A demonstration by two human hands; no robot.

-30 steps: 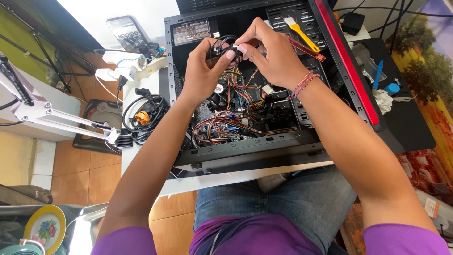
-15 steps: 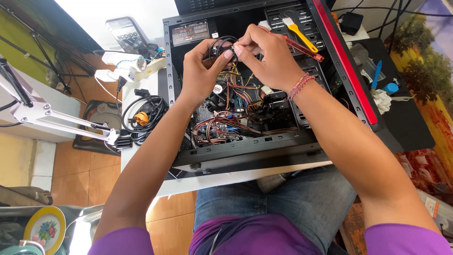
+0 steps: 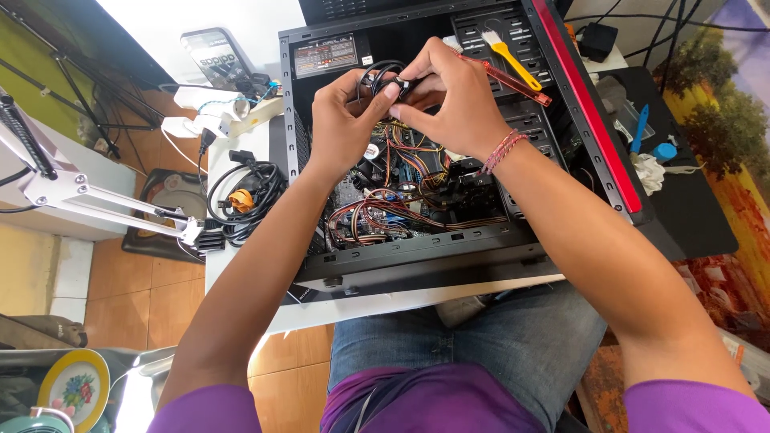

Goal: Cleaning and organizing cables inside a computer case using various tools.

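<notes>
Both hands meet over the open computer case (image 3: 449,240), which lies on its side on a white table (image 3: 241,265). The left hand (image 3: 341,128) is closed around a bundle of black cable (image 3: 377,78), with the thumb and the first fingers pinching it from the left. The right hand (image 3: 449,96) grasps the same bundle from the right, its fingers curled over the cable end, and a red screwdriver (image 3: 513,80) sticks out from this hand toward the right. The bundle is held in the air just above the upper part of the case, near the power supply.

On the power supply there is 1 rectangular label (image 3: 325,54), grey with a red stripe, at the top left corner inside the case. Below the hands many coloured wires (image 3: 385,216) in red, yellow, blue and black lie over the board. A yellow brush (image 3: 509,60) with a white head rests on the drive bays at the top right. The case has a red edge (image 3: 589,112) along its right side.

On the table to the left of the case lie a coiled black power cord (image 3: 245,192) with an orange part and a white power strip (image 3: 212,108). Behind it stands a dark phone (image 3: 212,56) with a light rectangular screen. To the right, on a black mat (image 3: 698,208), lie a blue pen (image 3: 639,128) and a white crumpled cloth (image 3: 650,172). At the bottom left corner is a round plate (image 3: 74,389) with a yellow rim and a flower picture.
</notes>
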